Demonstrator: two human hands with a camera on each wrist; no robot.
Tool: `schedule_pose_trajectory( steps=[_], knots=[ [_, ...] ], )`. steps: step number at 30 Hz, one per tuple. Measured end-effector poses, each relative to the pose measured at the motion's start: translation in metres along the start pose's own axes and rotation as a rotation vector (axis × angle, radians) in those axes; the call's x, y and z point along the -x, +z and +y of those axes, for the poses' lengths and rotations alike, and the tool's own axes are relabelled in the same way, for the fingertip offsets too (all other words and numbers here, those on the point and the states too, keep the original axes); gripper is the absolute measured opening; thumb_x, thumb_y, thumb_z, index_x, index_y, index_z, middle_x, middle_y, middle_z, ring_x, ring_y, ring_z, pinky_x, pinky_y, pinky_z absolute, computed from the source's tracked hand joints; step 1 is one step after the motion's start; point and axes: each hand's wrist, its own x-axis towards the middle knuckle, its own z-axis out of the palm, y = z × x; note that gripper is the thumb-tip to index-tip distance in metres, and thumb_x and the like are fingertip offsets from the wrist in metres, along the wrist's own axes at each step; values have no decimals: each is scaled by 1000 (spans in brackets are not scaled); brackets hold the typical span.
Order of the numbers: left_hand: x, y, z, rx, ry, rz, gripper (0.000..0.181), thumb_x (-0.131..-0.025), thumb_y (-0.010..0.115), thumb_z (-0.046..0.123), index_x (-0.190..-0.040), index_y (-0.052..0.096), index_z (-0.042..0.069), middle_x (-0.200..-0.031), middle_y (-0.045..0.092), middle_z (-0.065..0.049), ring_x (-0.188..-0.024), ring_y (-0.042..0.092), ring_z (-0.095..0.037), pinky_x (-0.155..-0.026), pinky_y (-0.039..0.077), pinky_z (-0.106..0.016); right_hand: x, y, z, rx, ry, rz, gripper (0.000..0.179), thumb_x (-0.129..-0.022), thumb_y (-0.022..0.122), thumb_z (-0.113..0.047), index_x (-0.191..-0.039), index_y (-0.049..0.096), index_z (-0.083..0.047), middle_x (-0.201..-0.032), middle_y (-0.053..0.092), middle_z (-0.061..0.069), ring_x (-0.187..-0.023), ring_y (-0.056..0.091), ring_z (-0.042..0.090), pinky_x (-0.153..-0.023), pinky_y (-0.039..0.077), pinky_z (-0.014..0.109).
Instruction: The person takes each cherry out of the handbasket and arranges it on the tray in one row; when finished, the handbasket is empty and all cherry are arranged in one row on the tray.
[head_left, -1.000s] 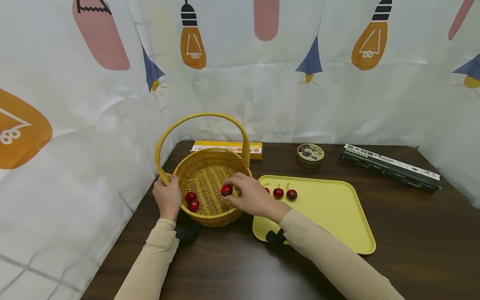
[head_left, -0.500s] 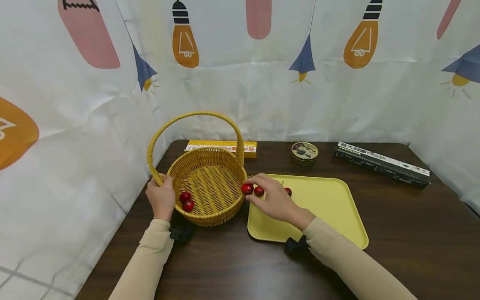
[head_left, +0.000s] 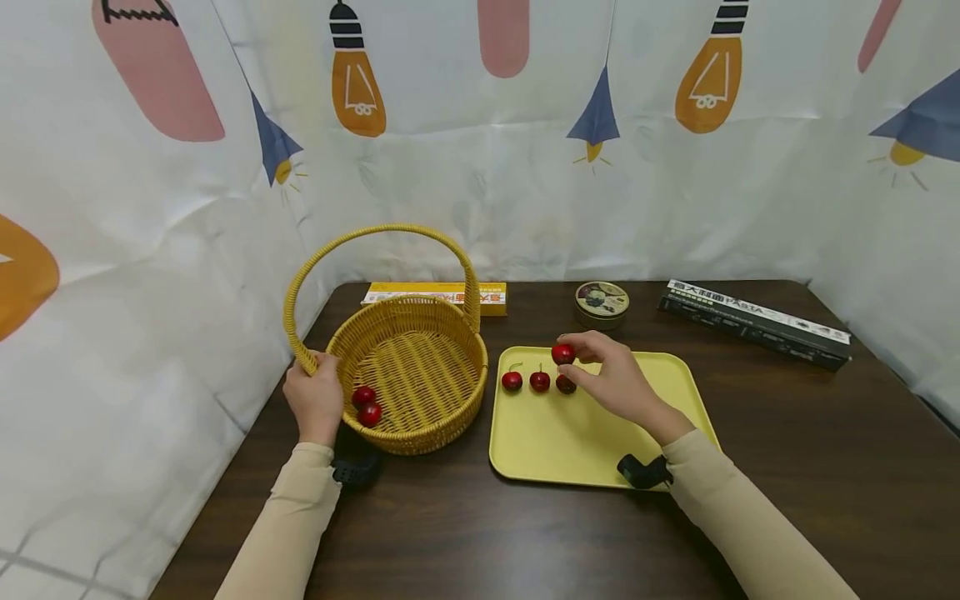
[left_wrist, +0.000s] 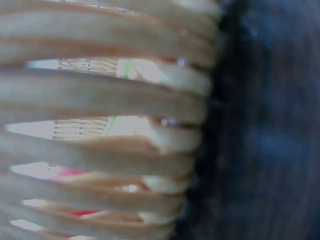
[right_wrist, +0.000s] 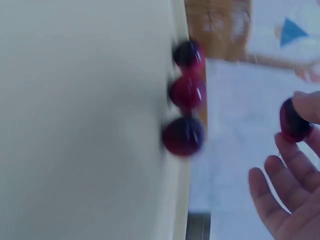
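My left hand (head_left: 315, 396) grips the yellow wicker basket (head_left: 412, 367) on its left side, at the foot of the tall arched handle. Two red cherries (head_left: 370, 415) lie together inside at the left. Blurred woven strips (left_wrist: 95, 102) fill most of the left wrist view. Over the yellow tray (head_left: 540, 442), my right hand (head_left: 618, 383) pinches a dark red cherry (head_left: 562, 354) between thumb and fingertips. Three stemmed cherries, among them a middle cherry (head_left: 539, 382), sit in a row along the tray's back left. The right wrist view shows the held cherry (right_wrist: 295, 120) apart from that row.
Behind the basket lies a yellow box (head_left: 491, 298). A round tin (head_left: 602, 304) stands behind the tray, and a long black pasta box (head_left: 753, 325) lies at the back right. A white printed curtain (head_left: 450, 192) encloses the dark table (head_left: 465, 533).
My right hand has carried the pinched cherry from above the basket rightward, to above the tray. The left hand keeps its grip on the basket. The head view has shifted slightly.
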Motion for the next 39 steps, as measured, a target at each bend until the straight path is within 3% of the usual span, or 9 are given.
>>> schedule_pose_trajectory(
  steps=[4,8,15,20,30,39],
  knots=[
    [0,-2,1,-2,4,-3,25,-94,54,17,-71,48,8,-52,35,2,-45,32,-14,-45,32,-29,1,-19,11,32,56,-34,40,-87,74,-15,-124,63,-7,-112,66,6,-95,65,24,-83,53,46],
    [1,-2,2,-3,3,-11,26,-94,54,17,-70,48,8,-51,35,2,-43,32,-13,-45,32,-30,3,-33,20,58,118,-119,40,-86,74,-13,-124,63,-7,-113,66,7,-91,66,22,-80,54,42],
    [2,-2,2,-8,14,-12,26,-95,53,17,-70,47,8,-52,34,1,-43,32,-14,-44,32,-29,8,-41,36,78,198,-261,32,-84,75,-11,-114,64,-10,-106,68,6,-94,66,24,-77,54,38],
    [1,-1,1,-17,17,-11,28,-95,53,19,-70,47,8,-52,34,1,-43,32,-13,-43,32,-28,11,-42,42,82,202,-333,27,-84,75,-12,-107,62,-10,-102,67,5,-88,63,19,-69,51,32],
    [6,-4,0,-26,-19,-8,25,-94,53,18,-72,49,7,-55,38,-1,-46,36,-15,-44,34,-29,14,-34,48,128,226,-363,30,-82,77,-14,-108,62,-9,-103,66,5,-83,60,16,-69,49,31],
    [5,-4,1,-27,-3,-9,23,-95,53,18,-75,50,7,-56,39,-2,-47,36,-16,-44,34,-28,12,-29,47,171,232,-355,32,-80,79,-15,-108,64,-11,-98,65,2,-80,58,16,-70,49,32]
  ],
)
